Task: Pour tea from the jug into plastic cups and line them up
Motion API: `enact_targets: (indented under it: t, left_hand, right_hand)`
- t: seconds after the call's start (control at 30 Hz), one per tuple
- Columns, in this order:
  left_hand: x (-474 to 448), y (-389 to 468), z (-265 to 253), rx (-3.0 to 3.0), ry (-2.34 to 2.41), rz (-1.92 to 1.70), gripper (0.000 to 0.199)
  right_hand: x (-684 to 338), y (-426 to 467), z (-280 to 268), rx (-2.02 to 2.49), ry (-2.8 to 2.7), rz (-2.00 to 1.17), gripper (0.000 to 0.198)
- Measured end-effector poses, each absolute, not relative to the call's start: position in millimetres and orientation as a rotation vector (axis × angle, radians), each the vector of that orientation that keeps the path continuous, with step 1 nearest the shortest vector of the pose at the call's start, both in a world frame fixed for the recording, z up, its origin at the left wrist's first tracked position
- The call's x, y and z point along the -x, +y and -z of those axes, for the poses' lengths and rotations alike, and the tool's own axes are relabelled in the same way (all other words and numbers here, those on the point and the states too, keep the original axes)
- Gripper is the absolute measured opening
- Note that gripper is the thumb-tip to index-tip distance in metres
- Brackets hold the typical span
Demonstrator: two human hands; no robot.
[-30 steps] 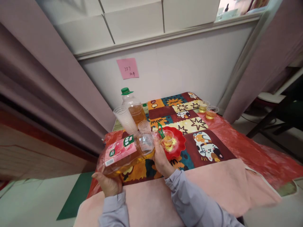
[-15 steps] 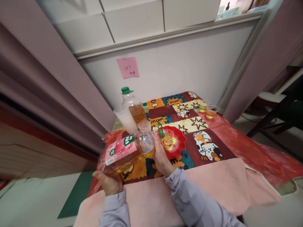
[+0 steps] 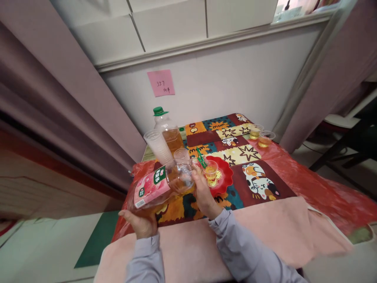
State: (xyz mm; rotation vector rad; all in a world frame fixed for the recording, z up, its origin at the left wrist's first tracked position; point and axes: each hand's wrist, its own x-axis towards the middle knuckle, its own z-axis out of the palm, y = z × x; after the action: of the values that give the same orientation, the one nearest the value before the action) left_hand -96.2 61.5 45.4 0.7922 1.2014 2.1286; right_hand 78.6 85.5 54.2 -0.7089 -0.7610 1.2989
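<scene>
A large clear juice bottle (image 3: 153, 186) with a pink label lies tilted in my two hands, its neck pointing right toward a small clear plastic cup (image 3: 211, 171). My left hand (image 3: 141, 224) cups the bottle's base from below, thumb showing at the side. Around the neck end, my right hand (image 3: 203, 192) has its fingers closed. Amber liquid shows in the bottle and in the cup. The cup stands on a red scalloped plate (image 3: 226, 182). A green handle-like piece (image 3: 202, 158) shows by the bottle mouth; its attachment is unclear.
Behind the bottle are a tilted stack of clear cups (image 3: 159, 146), a single cup (image 3: 181, 155) and a second green-capped bottle (image 3: 168, 131). Two cups with amber liquid, including the nearer cup (image 3: 266, 139), stand at the far right. Patterned mats (image 3: 250, 155) and red plastic sheeting (image 3: 306, 177) cover the table.
The view has shifted slightly, moving the scene a little right. Inside the bottle, the liquid looks redistributed toward the shoulder. Both hands keep their hold.
</scene>
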Motion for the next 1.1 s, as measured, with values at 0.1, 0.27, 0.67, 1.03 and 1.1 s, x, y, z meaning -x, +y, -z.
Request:
enact_targets:
  t: [0.1,0.27,0.67,1.03,1.1]
  left_hand:
    - [95.1,61.8,-46.3,-0.783,1.105,-2.107,0.091]
    - [100.6,61.4,-39.0,-0.505,1.010,-1.961,0.070]
    - [104.9,62.4,-8.6,-0.513,0.952,-1.782,0.050]
    - [119.9,46.8,-7.0,-0.961,1.535,-1.925,0.050]
    - [120.3,46.0,-6.3,-0.988,1.615,-1.875,0.054]
  right_hand:
    - [-87.4,79.0,-70.6,0.683,-0.830,-1.314,0.051]
    - [-98.7,61.6,-119.4,0.726,-1.125,-1.214,0.043]
    - [-85.5,53.4,-133.3,0.748,-1.209,-1.002,0.052]
    - [-66.8,58.8,-136.9,0.931,-1.456,-0.721,0.044]
    - [-58.7,61.6,-141.1,0.967,-1.509,-0.685,0.049]
